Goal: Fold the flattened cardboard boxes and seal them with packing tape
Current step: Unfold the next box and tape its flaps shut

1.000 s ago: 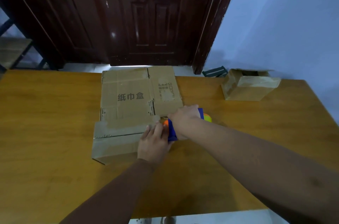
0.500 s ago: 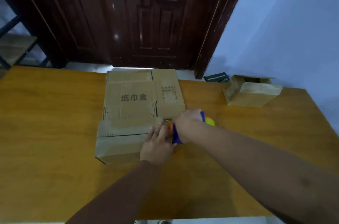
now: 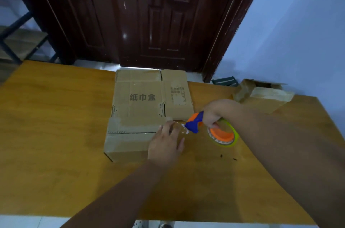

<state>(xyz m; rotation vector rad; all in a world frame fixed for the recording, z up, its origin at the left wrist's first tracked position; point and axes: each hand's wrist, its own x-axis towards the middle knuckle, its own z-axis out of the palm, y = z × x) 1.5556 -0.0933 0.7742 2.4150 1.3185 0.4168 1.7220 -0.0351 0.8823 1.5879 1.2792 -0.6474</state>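
Observation:
A folded cardboard box (image 3: 128, 138) lies on the wooden table (image 3: 56, 134), its top seam partly covered with tape. Behind it a flattened box (image 3: 149, 95) with printed characters lies flat. My right hand (image 3: 214, 113) grips an orange and blue tape dispenser (image 3: 214, 130), held just right of the folded box with its roll tilted toward me. My left hand (image 3: 166, 143) rests palm down on the box's right end. Its fingers press a clear strip of tape that runs to the dispenser's blade.
An assembled box (image 3: 263, 95) with open flaps stands at the table's far right corner. A dark wooden door (image 3: 149, 16) is behind the table, a blue wall on the right, and a metal shelf frame (image 3: 16, 41) at the far left.
My right hand has pulled the dispenser to the right, away from the box, so its orange roll shows. My left hand stays pressed on the box's right end. The camera moved closer.

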